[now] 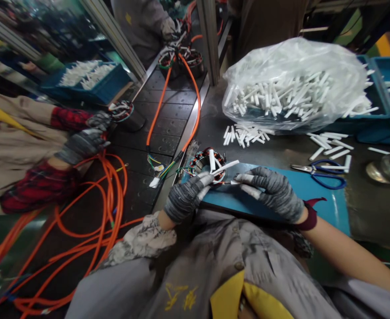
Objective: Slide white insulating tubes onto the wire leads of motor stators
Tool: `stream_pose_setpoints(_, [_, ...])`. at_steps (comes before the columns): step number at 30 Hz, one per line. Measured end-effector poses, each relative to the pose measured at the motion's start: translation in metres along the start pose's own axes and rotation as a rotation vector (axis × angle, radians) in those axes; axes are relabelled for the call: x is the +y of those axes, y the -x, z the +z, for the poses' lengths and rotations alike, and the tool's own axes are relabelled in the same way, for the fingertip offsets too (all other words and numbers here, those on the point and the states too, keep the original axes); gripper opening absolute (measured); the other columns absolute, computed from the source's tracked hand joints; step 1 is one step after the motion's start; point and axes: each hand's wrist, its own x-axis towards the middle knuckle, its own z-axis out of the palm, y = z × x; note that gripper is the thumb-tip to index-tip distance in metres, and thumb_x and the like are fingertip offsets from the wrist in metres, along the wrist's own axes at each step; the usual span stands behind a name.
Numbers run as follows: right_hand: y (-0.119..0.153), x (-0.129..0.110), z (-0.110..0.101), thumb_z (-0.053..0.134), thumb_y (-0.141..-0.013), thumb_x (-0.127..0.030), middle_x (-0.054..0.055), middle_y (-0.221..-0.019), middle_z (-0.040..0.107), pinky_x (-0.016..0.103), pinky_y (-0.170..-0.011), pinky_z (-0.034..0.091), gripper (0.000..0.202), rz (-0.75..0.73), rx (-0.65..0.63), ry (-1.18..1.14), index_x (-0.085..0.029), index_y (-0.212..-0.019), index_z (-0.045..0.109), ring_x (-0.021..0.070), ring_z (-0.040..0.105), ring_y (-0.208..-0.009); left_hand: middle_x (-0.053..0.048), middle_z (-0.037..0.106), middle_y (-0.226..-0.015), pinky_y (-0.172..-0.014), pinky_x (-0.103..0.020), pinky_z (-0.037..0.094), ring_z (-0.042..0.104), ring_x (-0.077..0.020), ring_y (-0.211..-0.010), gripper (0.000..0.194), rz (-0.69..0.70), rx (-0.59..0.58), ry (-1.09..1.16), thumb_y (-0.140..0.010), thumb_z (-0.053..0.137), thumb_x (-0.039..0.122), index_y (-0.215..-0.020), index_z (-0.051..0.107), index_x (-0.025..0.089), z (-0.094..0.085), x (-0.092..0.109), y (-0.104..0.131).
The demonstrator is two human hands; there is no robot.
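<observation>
Along the left side of the desk, a metal edge strip leading away from the body, with a dark track beyond it and an orange cable arcing over the boundary. On the desk, a blue mat, near edge close to the jacket. At the far side, loose white tubes limiting room ahead, backed by a bulging plastic bag of more such tubes. To the right, blue-handled scissors partly over the mat's far edge, with mat surface showing between scissors and right hand.

Wound ring at the mat's left end, near the metal edge strip, just beyond the left hand and farther to the left of the right hand. Across the ring's near side, a pair of white tubes, one upright, one slanting right, both just above the left fingertips. Left hand gloved, fingers drawn together against the ring's near rim; contents of the grasp hidden, cannot tell what. Right hand gloved, tips narrowed in a pinch on a short white sleeve, with a thin lead stretching from there toward the left fingertips.
</observation>
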Motion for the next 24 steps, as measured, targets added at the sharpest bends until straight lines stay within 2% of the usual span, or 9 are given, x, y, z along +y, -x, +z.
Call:
stream_pose_setpoints(5, [-0.001, 0.001, 0.007, 0.055, -0.105, -0.037, 0.005, -0.099, 0.079, 0.030, -0.079, 0.058, 0.029, -0.057, -0.113, 0.062, -0.029, -0.123, 0.077, 0.0175, 0.072, -0.087, -0.008, 0.072, -0.136, -0.107, -0.034, 0.060, 0.072, -0.0214, -0.122, 0.036, -0.026, -0.008, -0.022, -0.105, 0.050, 0.023, -0.136, 0.069, 0.020, 0.003, 0.001, 0.002])
stream_pose_setpoints(8, [0.004, -0.001, 0.021, 0.052, -0.106, -0.042, 0.005, -0.092, 0.078, 0.030, -0.075, 0.057, 0.034, -0.005, -0.149, 0.092, -0.030, -0.128, 0.075, 0.0176, 0.071, -0.082, -0.007, 0.072, -0.135, -0.106, -0.035, 0.061, 0.072, -0.0217, -0.121, 0.036, -0.058, -0.015, -0.014, -0.105, 0.051, 0.023, -0.137, 0.068, 0.022, 0.004, 0.002, 0.004])
stream_pose_setpoints(11, [0.005, -0.007, 0.035, 0.051, -0.106, -0.045, 0.009, -0.090, 0.078, 0.034, -0.075, 0.057, 0.038, 0.083, -0.154, 0.116, -0.026, -0.127, 0.075, 0.0212, 0.070, -0.081, -0.007, 0.074, -0.132, -0.103, -0.033, 0.062, 0.074, -0.0210, -0.117, 0.034, -0.066, 0.015, -0.012, -0.105, 0.052, 0.025, -0.133, 0.070, 0.021, 0.005, 0.005, 0.003])
stream_pose_setpoints(13, [0.001, -0.013, 0.041, 0.052, -0.103, -0.049, 0.012, -0.094, 0.079, 0.038, -0.079, 0.057, 0.040, 0.229, -0.168, -0.034, -0.022, -0.119, 0.078, 0.0239, 0.071, -0.085, -0.006, 0.075, -0.129, -0.101, -0.032, 0.063, 0.075, -0.0206, -0.113, 0.032, -0.071, 0.049, -0.022, -0.104, 0.053, 0.025, -0.130, 0.071, 0.020, 0.005, 0.008, 0.002])
stream_pose_setpoints(15, [-0.006, -0.019, 0.046, 0.051, -0.103, -0.054, 0.010, -0.085, 0.078, 0.036, -0.076, 0.058, 0.044, 0.393, -0.225, -0.273, -0.021, -0.103, 0.079, 0.0219, 0.070, -0.076, -0.006, 0.077, -0.125, -0.098, -0.031, 0.064, 0.077, -0.0201, -0.109, 0.030, -0.057, 0.085, -0.049, -0.104, 0.054, 0.025, -0.127, 0.072, 0.020, 0.006, 0.010, 0.000])
stream_pose_setpoints(17, [-0.013, -0.024, 0.052, 0.041, -0.105, -0.058, 0.004, -0.062, 0.069, 0.031, -0.060, 0.054, 0.054, 0.499, -0.286, -0.469, -0.021, -0.087, 0.075, 0.0162, 0.062, -0.054, -0.006, 0.078, -0.122, -0.095, -0.029, 0.064, 0.078, -0.0198, -0.107, 0.028, -0.021, 0.122, -0.091, -0.103, 0.055, 0.024, -0.124, 0.073, 0.019, 0.007, 0.010, 0.000])
stream_pose_setpoints(19, [-0.018, -0.028, 0.060, 0.036, -0.105, -0.063, -0.003, -0.046, 0.053, 0.026, -0.044, 0.042, 0.060, 0.614, -0.296, -0.663, -0.020, -0.081, 0.070, 0.0118, 0.046, -0.039, -0.008, 0.078, -0.121, -0.090, -0.028, 0.065, 0.078, -0.0198, -0.105, 0.027, 0.024, 0.154, -0.144, -0.102, 0.055, 0.022, -0.122, 0.074, 0.018, 0.009, 0.010, 0.002])
stream_pose_setpoints(22, [-0.023, -0.032, 0.070, 0.052, -0.093, -0.074, -0.009, -0.043, 0.042, 0.024, -0.035, 0.029, 0.057, 0.864, -0.258, -1.028, -0.021, -0.076, 0.062, 0.0086, 0.033, -0.035, -0.010, 0.077, -0.124, -0.083, -0.028, 0.064, 0.078, -0.0211, -0.105, 0.031, 0.051, 0.123, -0.212, -0.101, 0.052, 0.019, -0.124, 0.074, 0.019, 0.009, 0.010, 0.005])
stream_pose_setpoints(24, [-0.024, -0.033, 0.069, 0.057, -0.088, -0.077, -0.009, -0.043, 0.042, 0.024, -0.036, 0.030, 0.058, 0.907, -0.270, -1.086, -0.021, -0.073, 0.060, 0.0081, 0.033, -0.034, -0.010, 0.077, -0.124, -0.081, -0.030, 0.063, 0.078, -0.0225, -0.103, 0.033, 0.039, 0.057, -0.249, -0.100, 0.052, 0.019, -0.124, 0.075, 0.020, 0.004, 0.011, 0.005])
